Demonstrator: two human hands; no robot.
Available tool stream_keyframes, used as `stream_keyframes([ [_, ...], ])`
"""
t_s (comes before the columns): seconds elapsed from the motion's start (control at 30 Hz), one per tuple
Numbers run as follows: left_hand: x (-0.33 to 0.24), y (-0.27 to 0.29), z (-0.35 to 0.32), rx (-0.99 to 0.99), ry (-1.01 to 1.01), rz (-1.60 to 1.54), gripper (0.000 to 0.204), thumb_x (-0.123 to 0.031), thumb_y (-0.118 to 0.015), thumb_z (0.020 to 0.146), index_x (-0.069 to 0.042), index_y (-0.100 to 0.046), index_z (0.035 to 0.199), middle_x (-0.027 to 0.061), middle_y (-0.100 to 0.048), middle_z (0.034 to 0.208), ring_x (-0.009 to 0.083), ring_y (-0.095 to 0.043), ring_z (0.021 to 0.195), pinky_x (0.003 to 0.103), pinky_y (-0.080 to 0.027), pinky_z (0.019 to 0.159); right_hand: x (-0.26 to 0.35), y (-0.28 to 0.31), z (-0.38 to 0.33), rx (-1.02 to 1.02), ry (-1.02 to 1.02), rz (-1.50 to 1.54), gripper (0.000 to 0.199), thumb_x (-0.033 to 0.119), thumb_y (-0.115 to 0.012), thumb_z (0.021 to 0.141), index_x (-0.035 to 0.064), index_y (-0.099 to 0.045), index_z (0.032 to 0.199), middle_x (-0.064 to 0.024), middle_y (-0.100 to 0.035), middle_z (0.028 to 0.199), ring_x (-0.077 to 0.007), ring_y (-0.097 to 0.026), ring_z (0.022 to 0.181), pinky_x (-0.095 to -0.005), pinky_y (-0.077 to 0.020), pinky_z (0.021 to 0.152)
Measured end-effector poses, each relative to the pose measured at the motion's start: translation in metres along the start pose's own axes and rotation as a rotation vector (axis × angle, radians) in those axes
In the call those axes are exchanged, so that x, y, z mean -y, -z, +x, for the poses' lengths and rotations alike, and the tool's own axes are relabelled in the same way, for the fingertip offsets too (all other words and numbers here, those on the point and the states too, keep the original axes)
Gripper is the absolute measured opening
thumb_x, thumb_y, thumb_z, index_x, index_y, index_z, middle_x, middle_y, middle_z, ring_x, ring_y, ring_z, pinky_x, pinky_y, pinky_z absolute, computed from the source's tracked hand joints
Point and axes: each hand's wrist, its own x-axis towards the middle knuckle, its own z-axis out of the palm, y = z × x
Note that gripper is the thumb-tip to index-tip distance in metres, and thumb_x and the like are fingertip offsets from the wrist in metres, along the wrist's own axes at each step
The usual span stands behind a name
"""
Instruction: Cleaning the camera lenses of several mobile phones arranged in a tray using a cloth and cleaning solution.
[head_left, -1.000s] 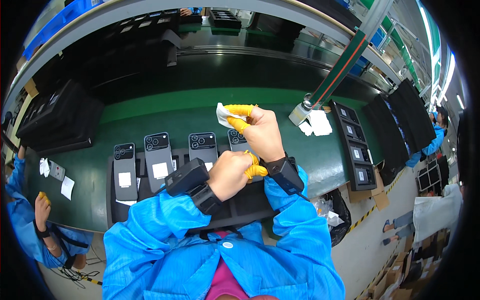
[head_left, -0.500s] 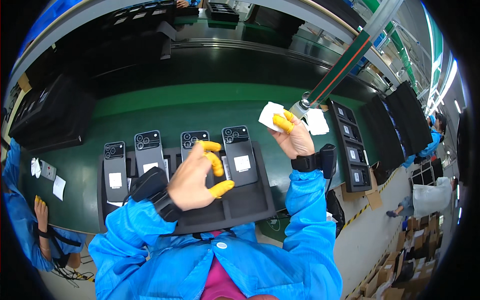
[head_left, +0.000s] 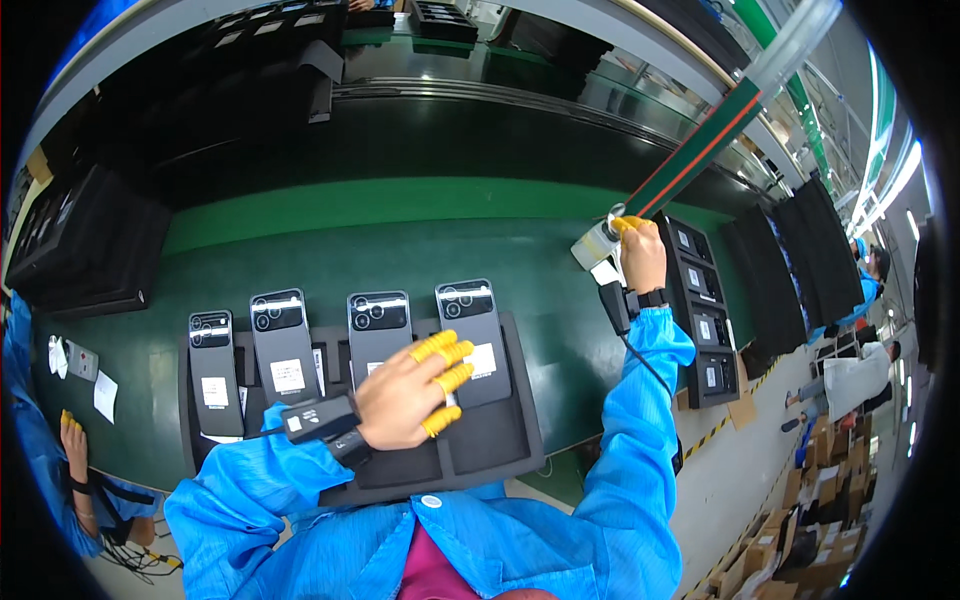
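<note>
Four-in-a-row compartments of a black foam tray (head_left: 495,450) bear several dark grey phones, camera ends pointing away, white labels on their backs. My left hand (head_left: 405,400), in yellow finger cots, hovers over the third phone (head_left: 378,335) and fourth phone (head_left: 470,335) with fingers apart, holding nothing. Left of it are the first phone (head_left: 212,362) and second phone (head_left: 279,340). At the right, my right hand (head_left: 643,258) has its fingers closed at the metal top of a small pale bottle (head_left: 594,246). White cloth (head_left: 605,273) shows just below the bottle; whether my hand holds it is hidden.
A long black tray (head_left: 712,330) with devices lies beyond my right hand. Stacked black trays (head_left: 85,240) stand at the left. A green post (head_left: 695,150) rises behind the bottle. Another person's hand (head_left: 75,440) rests at the left table edge.
My right hand, earlier raised with a white cloth, has moved to the bottle's top. My left hand has turned palm down over the phones. The view has shifted slightly.
</note>
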Motion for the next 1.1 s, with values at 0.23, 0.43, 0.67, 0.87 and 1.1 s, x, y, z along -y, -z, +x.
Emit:
stream_keyframes([
  [0.23, 0.008, -0.036, -0.009, 0.063, -0.057, 0.039, 0.062, -0.043, -0.059, 0.087, -0.007, -0.049, 0.136, 0.0142, -0.045, 0.142, 0.0326, -0.037, 0.135, 0.047, -0.026, 0.114, -0.024, -0.003, -0.006, 0.075, -0.02, -0.039, 0.02, 0.002, -0.061, 0.075, 0.007, -0.072, 0.091, -0.016, -0.063, 0.087, -0.0341, -0.063, 0.08, -0.0437, -0.0535, 0.069],
  [0.43, 0.011, -0.038, -0.008, 0.046, -0.05, 0.044, 0.056, -0.041, -0.059, 0.088, -0.008, -0.052, 0.133, 0.0133, -0.046, 0.141, 0.031, -0.039, 0.135, 0.046, -0.027, 0.114, 0.056, 0.032, 0.018, 0.119, 0.074, 0.187, 0.028, -0.008, -0.061, 0.069, 0.0016, -0.068, 0.094, -0.0179, -0.064, 0.09, -0.0346, -0.063, 0.083, -0.0432, -0.0528, 0.071],
  [0.67, 0.008, -0.036, -0.007, -0.003, -0.055, -0.064, 0.049, -0.037, -0.06, 0.088, -0.003, -0.059, 0.123, 0.016, -0.051, 0.135, 0.0327, -0.041, 0.132, 0.048, -0.027, 0.114, 0.185, 0.043, 0.009, 0.155, 0.543, 0.687, 0.033, 0.0, -0.063, 0.063, 0.001, -0.07, 0.095, -0.0107, -0.066, 0.096, -0.0271, -0.063, 0.09, -0.0368, -0.0533, 0.081],
  [0.87, 0.007, -0.035, -0.006, 0.019, -0.043, -0.012, 0.048, -0.037, -0.061, 0.087, -0.007, -0.058, 0.124, 0.0127, -0.05, 0.135, 0.0318, -0.043, 0.131, 0.047, -0.031, 0.112, 0.182, 0.04, 0.004, 0.218, 0.591, 0.616, 0.033, 0.001, -0.063, 0.062, 0.0014, -0.07, 0.094, -0.0089, -0.066, 0.096, -0.026, -0.062, 0.09, -0.036, -0.0532, 0.081],
  [1.1, 0.006, -0.031, -0.005, 0.016, -0.023, -0.031, 0.048, -0.035, -0.062, 0.087, -0.007, -0.058, 0.125, 0.0128, -0.05, 0.136, 0.0317, -0.043, 0.131, 0.047, -0.031, 0.112, 0.159, 0.056, 0.003, 0.272, 0.586, 0.622, 0.037, 0.0, -0.065, 0.059, 0.0017, -0.069, 0.096, -0.0086, -0.065, 0.095, -0.0275, -0.062, 0.09, -0.0375, -0.0532, 0.081],
])
